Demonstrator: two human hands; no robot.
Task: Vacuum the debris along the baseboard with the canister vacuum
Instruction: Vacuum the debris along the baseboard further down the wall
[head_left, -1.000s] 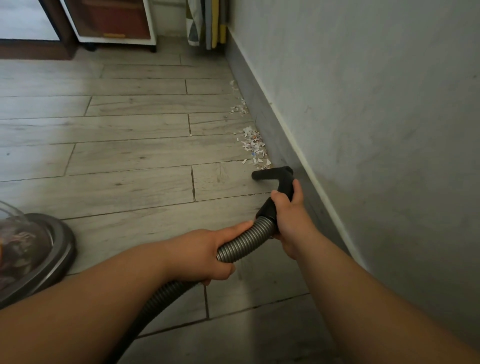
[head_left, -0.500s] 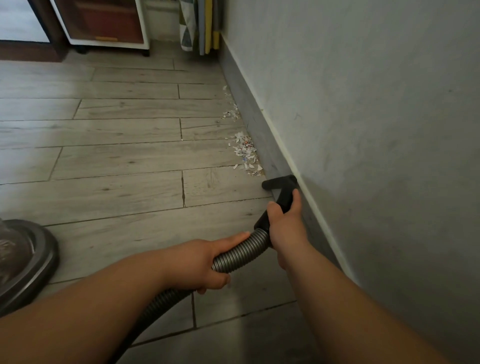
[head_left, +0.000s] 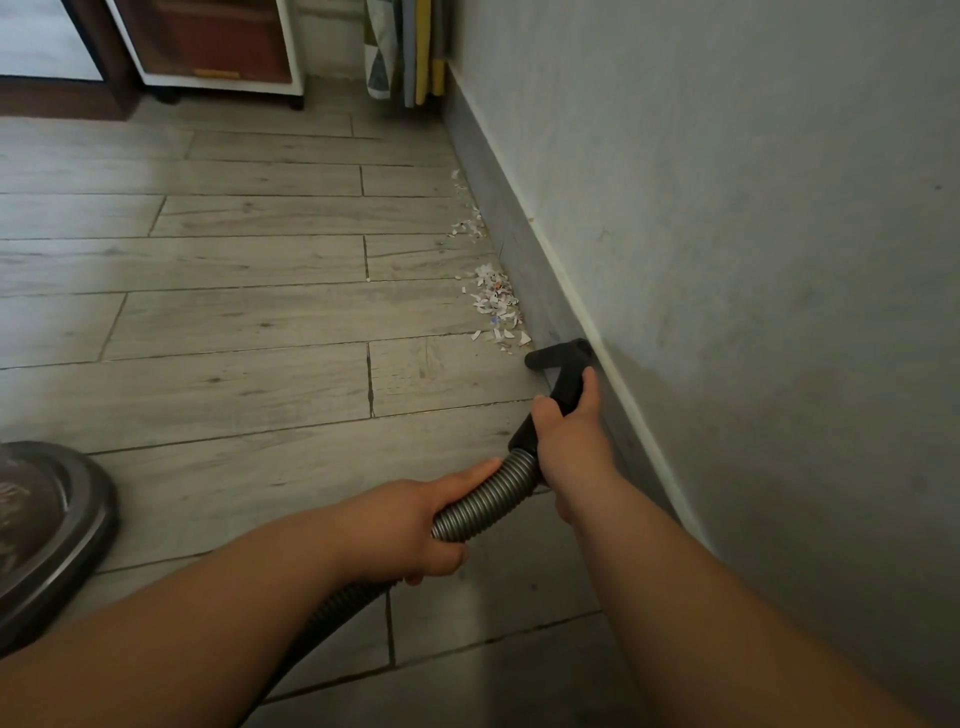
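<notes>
My right hand (head_left: 569, 441) grips the black handle of the vacuum nozzle (head_left: 558, 356), whose flat head rests on the floor against the grey baseboard (head_left: 524, 265). My left hand (head_left: 410, 525) holds the ribbed grey hose (head_left: 488, 504) just behind it. A pile of white paper scraps (head_left: 496, 304) lies along the baseboard just beyond the nozzle head. A smaller scatter of scraps (head_left: 467, 226) lies farther along. The canister vacuum (head_left: 57, 525) sits at the left edge, partly cut off.
The grey wall (head_left: 727, 234) fills the right side. At the far end stand a white-framed cabinet (head_left: 213, 47) and folded fabric (head_left: 405, 47) leaning in the corner. Wood-look floor planks (head_left: 234, 312) stretch to the left.
The nozzle head has shifted right, closer to the baseboard, staying just short of the near scrap pile. Both hands keep their grips. The view has shifted slightly.
</notes>
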